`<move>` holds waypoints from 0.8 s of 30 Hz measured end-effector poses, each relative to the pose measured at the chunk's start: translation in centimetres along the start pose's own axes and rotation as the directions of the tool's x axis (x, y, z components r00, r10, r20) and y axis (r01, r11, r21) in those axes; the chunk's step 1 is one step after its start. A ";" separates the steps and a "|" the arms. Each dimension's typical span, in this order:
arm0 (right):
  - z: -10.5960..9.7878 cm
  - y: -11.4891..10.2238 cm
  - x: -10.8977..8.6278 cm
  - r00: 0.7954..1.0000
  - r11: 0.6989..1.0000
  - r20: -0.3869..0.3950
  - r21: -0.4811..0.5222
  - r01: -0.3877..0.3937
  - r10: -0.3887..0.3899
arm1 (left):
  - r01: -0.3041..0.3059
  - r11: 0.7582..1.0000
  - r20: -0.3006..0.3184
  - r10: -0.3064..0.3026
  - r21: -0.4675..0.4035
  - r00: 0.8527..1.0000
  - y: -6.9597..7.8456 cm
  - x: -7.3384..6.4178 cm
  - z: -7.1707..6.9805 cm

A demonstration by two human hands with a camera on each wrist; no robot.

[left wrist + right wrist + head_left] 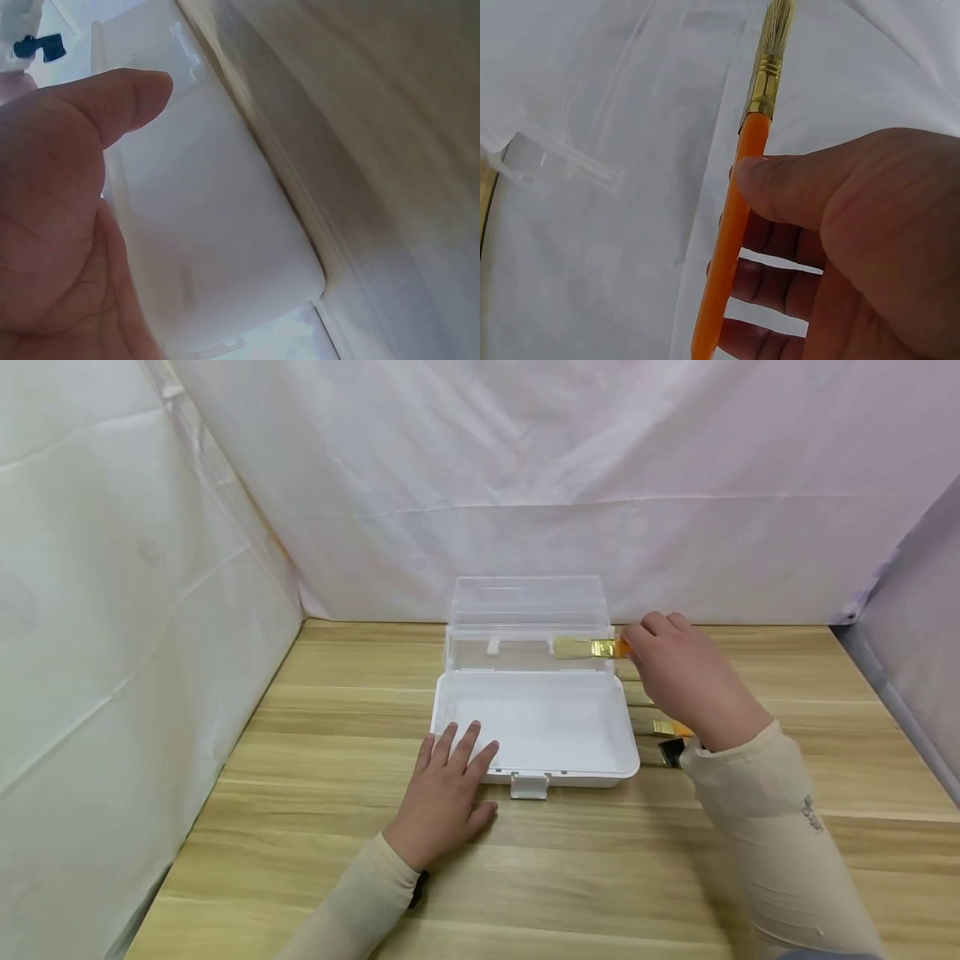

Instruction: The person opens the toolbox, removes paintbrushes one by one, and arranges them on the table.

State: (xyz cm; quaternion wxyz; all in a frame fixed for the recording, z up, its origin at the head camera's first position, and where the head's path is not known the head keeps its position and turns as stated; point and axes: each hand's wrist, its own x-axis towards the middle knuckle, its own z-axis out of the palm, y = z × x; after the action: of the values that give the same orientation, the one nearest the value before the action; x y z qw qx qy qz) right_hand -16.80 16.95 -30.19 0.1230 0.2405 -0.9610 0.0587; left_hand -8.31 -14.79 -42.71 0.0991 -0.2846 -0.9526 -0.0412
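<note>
A white plastic box (555, 727) stands on the table with its clear lid (528, 597) raised at the back. My left hand (442, 797) rests on the box's front left rim, fingers straight and spread over the inside. In the left wrist view, its thumb lies by the box's front wall (202, 217). Above the box's back right corner, my right hand (693, 681) holds a paintbrush (731, 232) by its orange handle, between thumb and fingers. The brush's pale bristles (572, 648) point left, in front of the lid. The box's visible inside holds nothing.
More paintbrushes lie right of the box, partly hidden by my right arm: one with a gold ferrule (663, 727), another with a black ferrule (670, 752). White cloth (525, 527) hangs behind the wooden table (585, 877) and along both sides. A clear latch (529, 787) juts from the box's front.
</note>
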 end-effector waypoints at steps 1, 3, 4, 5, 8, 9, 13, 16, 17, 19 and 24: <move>0.0 0.1 -0.3 1.000 1.000 0.000 0.006 -0.002 0.002 | 0.001 1.000 0.000 -0.001 -0.001 1.000 0.0 0.0 0.0; 0.1 0.3 -1.0 1.000 1.000 -0.003 0.008 -0.006 0.006 | 0.002 1.000 -0.001 -0.002 -0.002 1.000 0.0 0.0 0.0; 0.1 0.4 -1.4 1.000 1.000 -0.002 0.010 -0.010 0.010 | 0.002 1.000 -0.002 -0.002 -0.002 1.000 0.0 0.0 0.0; 0.1 0.5 -1.8 1.000 1.000 0.004 0.012 -0.015 0.014 | 0.002 1.000 -0.002 -0.002 -0.003 1.000 0.0 0.0 0.0; 0.0 0.9 -3.0 0.999 0.999 0.034 0.000 -0.033 0.033 | -0.001 1.000 -0.005 0.001 0.001 1.000 0.0 0.0 0.0; 0.0 1.1 -3.4 0.998 0.999 0.045 -0.008 -0.038 0.039 | -0.002 1.000 -0.006 0.002 0.002 1.000 0.0 0.0 0.0; 0.2 2.2 -5.3 0.996 0.998 0.070 -0.039 -0.058 0.061 | -0.006 1.000 -0.012 0.006 0.002 1.000 0.0 0.0 0.0; 0.5 3.0 -6.7 0.995 0.996 0.060 -0.042 -0.074 0.076 | -0.004 1.000 -0.014 0.004 0.000 1.000 0.0 0.0 0.0; 0.7 3.3 -7.2 0.995 0.996 0.057 -0.041 -0.081 0.083 | -0.003 1.000 -0.013 0.003 0.000 1.000 0.0 0.0 0.1; 1.0 3.8 -8.2 0.993 0.994 0.066 -0.040 -0.100 0.103 | -0.001 1.000 -0.009 0.001 0.001 1.000 0.0 0.1 0.1; 2.1 4.9 -10.5 0.986 0.990 0.096 -0.052 -0.133 0.137 | -0.001 1.000 -0.005 0.001 0.006 1.000 0.0 0.1 0.2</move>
State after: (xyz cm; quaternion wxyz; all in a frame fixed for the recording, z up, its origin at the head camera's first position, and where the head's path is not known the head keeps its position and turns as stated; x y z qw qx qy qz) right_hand -10.65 25.61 -35.27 0.0761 0.1747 -0.9811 0.0331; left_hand -8.42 -14.76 -42.86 0.1025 -0.2846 -0.9523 -0.0392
